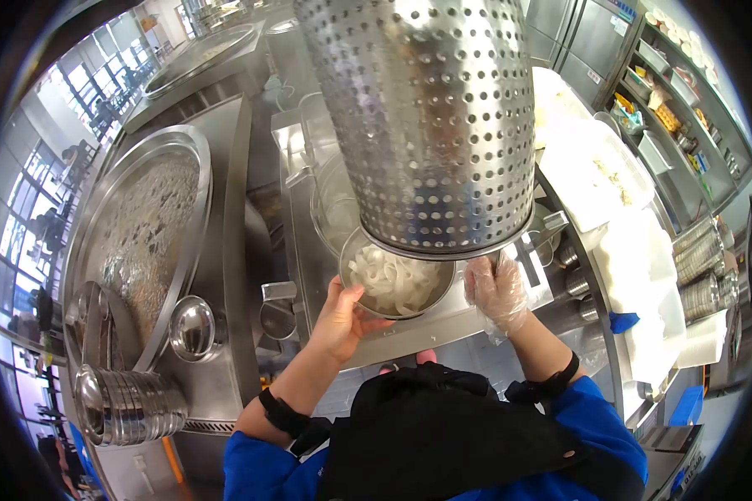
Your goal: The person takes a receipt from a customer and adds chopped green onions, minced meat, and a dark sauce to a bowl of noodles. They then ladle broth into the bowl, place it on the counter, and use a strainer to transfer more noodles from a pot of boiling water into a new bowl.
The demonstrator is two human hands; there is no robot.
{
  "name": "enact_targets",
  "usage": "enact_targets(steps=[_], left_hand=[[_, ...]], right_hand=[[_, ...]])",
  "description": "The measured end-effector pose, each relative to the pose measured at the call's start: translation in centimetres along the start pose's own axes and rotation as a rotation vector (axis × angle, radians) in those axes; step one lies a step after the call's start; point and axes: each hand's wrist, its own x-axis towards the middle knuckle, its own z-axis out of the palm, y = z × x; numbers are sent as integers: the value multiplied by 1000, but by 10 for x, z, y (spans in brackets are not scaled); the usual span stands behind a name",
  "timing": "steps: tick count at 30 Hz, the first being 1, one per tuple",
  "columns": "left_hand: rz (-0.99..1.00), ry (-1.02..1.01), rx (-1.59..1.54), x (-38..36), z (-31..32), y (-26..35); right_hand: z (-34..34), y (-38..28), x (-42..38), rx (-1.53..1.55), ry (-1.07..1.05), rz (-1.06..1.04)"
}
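My left hand [340, 321], bare, grips the near left side of a round metal bowl [351, 307], its thumb at the rim. Wide white noodles [397, 280] lie inside the bowl. Tipped above it is a tall perforated metal noodle strainer [443, 125], its rim facing down toward the noodles and covering the bowl's far side. My right hand [497, 292], in a clear plastic glove, is closed just below the strainer's rim, around what seems to be its handle; the grip itself is partly hidden.
At left a large round vat [146, 217] of bubbling liquid is set in a steel counter, with a ladle [192, 328] and stacked metal bowls [134, 407] near it. White trays [597, 175] line the right side. Behind them are loaded shelves [677, 100] and more stacked bowls [702, 259].
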Motion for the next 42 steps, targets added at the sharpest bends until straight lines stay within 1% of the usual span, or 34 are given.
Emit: enact_targets(steps=[1,2,5,8,11,13,14,15,16,17,18,20,22,23,24,25,27,29,30,31,32,33,34,35,39,42], left_hand=[[5,-2,-10,1,0,-1],[11,-6,-19,2,0,-1],[19,-22,-69,1,3,2],[3,-21,-86,9,-4,-4],[7,25,-80,16,-8,-10],[7,84,-84,18,-12,-16],[8,117,-90,21,-15,-19],[7,146,-97,24,-16,-22],[34,126,-87,24,-14,-23],[59,108,-77,21,-11,-21],[81,95,-68,17,-9,-22],[119,135,-58,12,-7,-28],[142,195,-16,7,-6,-33],[167,209,-45,7,-6,-39],[190,226,-72,7,-4,-46],[212,244,-100,7,-2,-54],[231,236,-159,8,1,-69],[232,257,-204,7,7,-83],[221,282,-220,5,10,-91],[211,309,-236,4,16,-97],[238,349,-242,2,29,-103],[252,381,-251,-1,38,-109],[268,416,-260,-5,45,-116],[285,452,-267,-9,51,-123],[297,635,-311,-25,64,-152],[320,712,-339,-40,77,-164]], right_hand=[[1,3,-1,5,12,-3],[3,11,-2,82,-11,-47],[8,14,-26,103,-86,304],[8,17,-39,154,-197,465],[-9,3,-32,229,-292,562],[-27,10,-20,83,-371,135],[-40,7,-15,53,-390,105],[-54,-2,-5,29,-370,194],[-71,-11,9,-7,-344,272],[-92,-15,26,-65,-297,306],[-116,-12,47,-152,-236,303],[-180,32,95,-413,-106,202],[-225,2,137,-1073,147,166],[-256,-7,160,-1146,66,225],[-278,-5,190,-1376,-35,183],[-294,4,200,-1474,56,-89],[-342,87,265,-1545,127,-428],[-351,140,312,-2153,87,-559],[-354,155,325,-2457,65,-627],[-334,142,325,-2095,-155,-434],[-311,124,323,-1715,-283,-217],[-299,134,331,-1649,-387,-163],[-277,120,331,-1683,-568,-5],[-261,127,339,-1683,-658,46],[-217,187,345,-1663,-950,100],[-193,221,340,-1619,-1084,64]])
